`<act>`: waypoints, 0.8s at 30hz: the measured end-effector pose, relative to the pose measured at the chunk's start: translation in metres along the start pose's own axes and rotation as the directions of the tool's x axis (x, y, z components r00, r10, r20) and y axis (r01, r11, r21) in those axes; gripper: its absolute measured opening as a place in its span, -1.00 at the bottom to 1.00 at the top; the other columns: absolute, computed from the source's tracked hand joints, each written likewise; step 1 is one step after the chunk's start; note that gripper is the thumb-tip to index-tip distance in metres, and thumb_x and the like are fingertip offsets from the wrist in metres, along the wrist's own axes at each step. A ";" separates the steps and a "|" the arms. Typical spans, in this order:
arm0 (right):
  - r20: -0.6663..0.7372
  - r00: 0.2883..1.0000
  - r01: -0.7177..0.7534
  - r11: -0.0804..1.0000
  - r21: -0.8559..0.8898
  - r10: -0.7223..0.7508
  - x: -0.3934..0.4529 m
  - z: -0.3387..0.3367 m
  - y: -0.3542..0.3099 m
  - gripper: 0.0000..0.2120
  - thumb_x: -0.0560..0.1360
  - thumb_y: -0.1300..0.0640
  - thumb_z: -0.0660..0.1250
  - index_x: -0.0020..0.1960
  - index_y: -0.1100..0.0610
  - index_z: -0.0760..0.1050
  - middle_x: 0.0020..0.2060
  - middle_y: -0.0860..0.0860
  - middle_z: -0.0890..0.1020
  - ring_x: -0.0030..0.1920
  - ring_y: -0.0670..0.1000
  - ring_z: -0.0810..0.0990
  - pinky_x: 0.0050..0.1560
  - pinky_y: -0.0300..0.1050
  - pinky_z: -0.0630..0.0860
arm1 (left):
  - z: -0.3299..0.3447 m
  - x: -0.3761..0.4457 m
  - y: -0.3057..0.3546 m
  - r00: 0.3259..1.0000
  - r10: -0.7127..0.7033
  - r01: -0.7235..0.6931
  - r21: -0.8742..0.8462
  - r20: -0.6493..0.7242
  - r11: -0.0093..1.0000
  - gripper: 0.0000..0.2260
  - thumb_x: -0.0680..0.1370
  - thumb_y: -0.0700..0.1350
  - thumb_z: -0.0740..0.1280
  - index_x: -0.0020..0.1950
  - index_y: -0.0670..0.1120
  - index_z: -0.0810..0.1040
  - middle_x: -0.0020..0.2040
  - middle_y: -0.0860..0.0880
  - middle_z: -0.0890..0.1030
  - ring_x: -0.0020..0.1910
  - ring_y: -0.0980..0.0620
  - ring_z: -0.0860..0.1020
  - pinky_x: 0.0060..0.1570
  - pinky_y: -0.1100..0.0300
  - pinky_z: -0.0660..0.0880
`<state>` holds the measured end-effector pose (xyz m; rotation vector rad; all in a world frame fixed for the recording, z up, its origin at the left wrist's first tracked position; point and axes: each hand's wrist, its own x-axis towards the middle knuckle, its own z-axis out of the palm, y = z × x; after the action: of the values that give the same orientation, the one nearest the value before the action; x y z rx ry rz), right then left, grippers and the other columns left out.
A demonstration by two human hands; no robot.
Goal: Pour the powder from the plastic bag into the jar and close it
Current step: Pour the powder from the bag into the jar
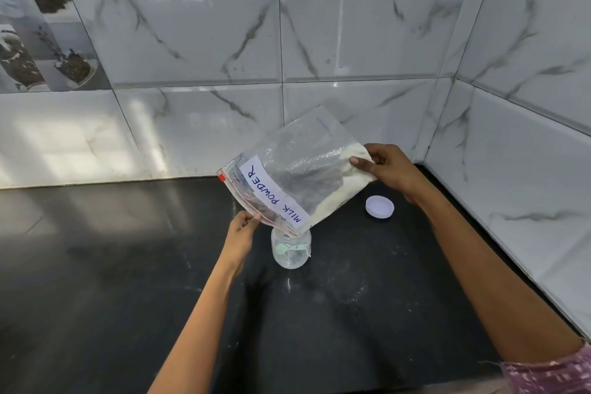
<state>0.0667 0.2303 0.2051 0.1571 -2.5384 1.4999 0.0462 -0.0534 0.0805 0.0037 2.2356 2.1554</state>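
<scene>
A clear zip plastic bag labelled "MILK POWDER" is held tilted, its zip mouth lowest, right over the clear jar. Pale powder lies along the bag's lower right side. My left hand pinches the zip edge beside the jar's mouth. My right hand grips the raised bottom corner of the bag. The jar stands upright on the black counter with no lid on it, and a small green scoop shows inside. Its white lid rests on the counter to the right.
The black counter runs into a corner of white marble-look tiled walls behind and to the right. A faint dusting of powder marks the counter just right of the jar.
</scene>
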 end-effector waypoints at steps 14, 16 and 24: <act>0.012 0.997 -0.073 0.988 0.135 0.072 0.007 -0.005 -0.006 -0.75 0.50 0.02 0.37 0.00 0.21 0.60 -0.14 0.17 0.65 -0.14 -0.01 0.59 -0.08 -0.12 0.52 | 0.002 -0.004 -0.005 0.999 0.042 -0.045 -0.132 -0.030 0.990 -0.90 0.56 -0.22 0.29 -0.08 -0.23 0.56 -0.17 -0.09 0.61 -0.17 0.06 0.51 -0.05 0.21 0.41; 0.026 0.994 -0.106 0.979 0.174 0.103 0.007 -0.006 -0.006 -0.66 0.50 0.00 0.36 0.00 0.30 0.58 -0.18 0.12 0.60 -0.17 -0.04 0.57 -0.20 -0.29 0.53 | 0.002 -0.003 -0.007 0.996 0.066 -0.072 -0.125 -0.055 0.990 -0.91 0.55 -0.24 0.30 -0.12 -0.21 0.58 -0.18 -0.12 0.61 -0.18 0.03 0.51 -0.11 0.22 0.43; 0.054 0.969 -0.246 0.947 0.207 0.240 0.010 -0.010 -0.007 -0.75 0.53 -0.08 0.28 0.04 0.06 0.61 -0.23 -0.06 0.67 -0.27 -0.13 0.63 -0.31 -0.21 0.56 | 0.004 0.003 -0.014 0.984 0.157 -0.167 -0.141 -0.080 0.976 -0.92 0.52 -0.30 0.33 -0.16 -0.22 0.60 -0.26 -0.09 0.65 -0.30 0.13 0.58 -0.26 0.34 0.53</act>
<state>0.0590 0.2359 0.2177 -0.1126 -2.4872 1.8728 0.0438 -0.0503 0.0666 0.1134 2.1748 2.4366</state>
